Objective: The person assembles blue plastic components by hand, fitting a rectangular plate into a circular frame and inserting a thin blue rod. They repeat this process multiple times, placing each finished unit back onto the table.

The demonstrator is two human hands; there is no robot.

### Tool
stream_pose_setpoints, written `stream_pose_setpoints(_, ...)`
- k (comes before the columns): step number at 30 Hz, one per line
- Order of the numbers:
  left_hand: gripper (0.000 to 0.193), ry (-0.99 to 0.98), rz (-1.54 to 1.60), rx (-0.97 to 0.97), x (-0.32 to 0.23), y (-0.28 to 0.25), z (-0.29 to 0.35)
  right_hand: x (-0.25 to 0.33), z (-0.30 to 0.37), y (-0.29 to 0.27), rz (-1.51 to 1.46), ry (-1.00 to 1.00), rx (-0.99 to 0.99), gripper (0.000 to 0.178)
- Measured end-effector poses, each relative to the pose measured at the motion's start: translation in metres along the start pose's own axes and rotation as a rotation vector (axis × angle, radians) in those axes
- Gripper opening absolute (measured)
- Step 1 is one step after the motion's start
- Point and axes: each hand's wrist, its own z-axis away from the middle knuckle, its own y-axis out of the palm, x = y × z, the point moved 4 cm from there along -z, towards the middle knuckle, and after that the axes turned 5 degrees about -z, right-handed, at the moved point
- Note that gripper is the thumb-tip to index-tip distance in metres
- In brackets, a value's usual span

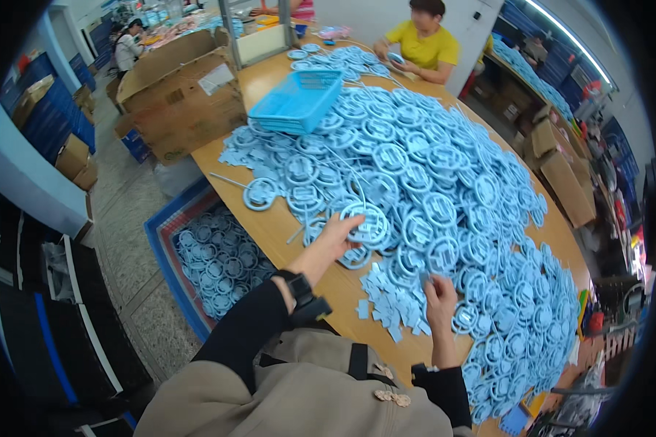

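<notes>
My left hand [335, 237] is closed on the edge of a round light-blue plastic part [371, 223], a ring with a worked centre, held above the near side of the pile. To the right, my right hand [439, 297] has its thumb and fingers pinched together. Something small and greyish shows at its fingertips, too little to name. Just left of that hand lie small flat blue pieces [391, 300], loose on the table. A large pile of similar round blue parts [423, 164] spreads beyond both hands, some with thin stems sticking out.
Stacked blue baskets [299, 102] rest at the pile's far left. A blue-rimmed bin [169, 251] of round parts stands on the floor left of the wooden table [266, 237]. Behind it is a big cardboard box [182, 109]. Across the table sits a person in yellow [426, 47].
</notes>
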Motion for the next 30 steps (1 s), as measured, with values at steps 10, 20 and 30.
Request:
stream_pose_setpoints(10, 0.044, 0.113, 0.222, 0.113, 0.061, 0.07, 0.101, 0.117, -0.001, 0.038, 0.227, -0.653, 0.062, 0.033)
stream_pose_setpoints(20, 0.034, 0.323, -0.082, -0.054, 0.076, 0.071, 0.123, 0.107, 0.035, 0.024, 0.117, -0.564, 0.276, 0.031)
stream_pose_setpoints(30, 0.035, 0.458, -0.094, 0.049, 0.071, 0.07, 0.126, 0.067, 0.023, 0.041, -0.719, 0.25, 0.209, 0.058)
